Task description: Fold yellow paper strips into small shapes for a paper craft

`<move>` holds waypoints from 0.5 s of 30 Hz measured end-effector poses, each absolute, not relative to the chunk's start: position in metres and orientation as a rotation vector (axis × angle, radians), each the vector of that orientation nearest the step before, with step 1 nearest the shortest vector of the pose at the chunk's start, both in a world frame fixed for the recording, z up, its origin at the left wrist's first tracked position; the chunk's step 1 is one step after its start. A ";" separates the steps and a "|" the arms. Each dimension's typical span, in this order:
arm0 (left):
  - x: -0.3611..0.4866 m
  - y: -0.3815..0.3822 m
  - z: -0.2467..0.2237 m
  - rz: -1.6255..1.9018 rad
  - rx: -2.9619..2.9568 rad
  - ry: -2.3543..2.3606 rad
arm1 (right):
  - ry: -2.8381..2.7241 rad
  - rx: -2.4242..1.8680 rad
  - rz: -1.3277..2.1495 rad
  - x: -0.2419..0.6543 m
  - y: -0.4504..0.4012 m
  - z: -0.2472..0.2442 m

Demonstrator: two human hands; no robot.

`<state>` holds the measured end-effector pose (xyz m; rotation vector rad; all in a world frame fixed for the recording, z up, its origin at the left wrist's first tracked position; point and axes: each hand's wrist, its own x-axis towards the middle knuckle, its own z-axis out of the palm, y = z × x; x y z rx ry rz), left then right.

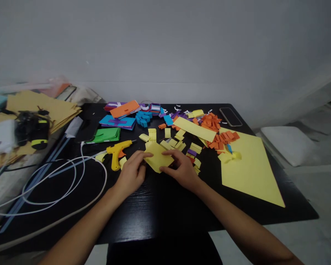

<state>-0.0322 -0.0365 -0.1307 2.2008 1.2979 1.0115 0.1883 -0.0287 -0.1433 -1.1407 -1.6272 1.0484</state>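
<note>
"Handling what, exactly, between those two hands?"

"A piece of yellow paper [157,159], just above the front middle of the table [165,209] or resting on it; I can't tell which. The right hand [179,167] holds its right side, thumb at the lower edge and fingers at the upper one. The left hand [132,168] has a fingertip on the left edge. Whether its thumb grips too, I can't tell."

"Which step would you call this?"

"Turning or shaping that piece, I'd judge, with both hands at it. I can't make out whether it has been folded."

"And the glue gun [116,154]?"

"Lying on its own, near the left hand, with neither hand on it."

"What does the next move call for?"

"A light, steady hold on both sides, I'd say, so the paper doesn't crease in the wrong place. The small yellow pieces [167,133] lie close beyond it, so a wide sweep could scatter them."

"Anything to the right?"

"Orange pieces [226,137] in a heap, partly over a large yellow sheet [246,180], well clear of the fingers."
</note>
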 end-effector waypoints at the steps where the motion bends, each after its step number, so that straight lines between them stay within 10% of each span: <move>1: -0.032 -0.037 -0.131 1.006 2.195 1.294 | -1.610 -1.126 1.080 0.188 -0.029 -0.145; 15: -0.038 -0.037 -0.125 0.975 1.950 1.214 | -1.835 -1.045 0.391 0.190 -0.032 -0.133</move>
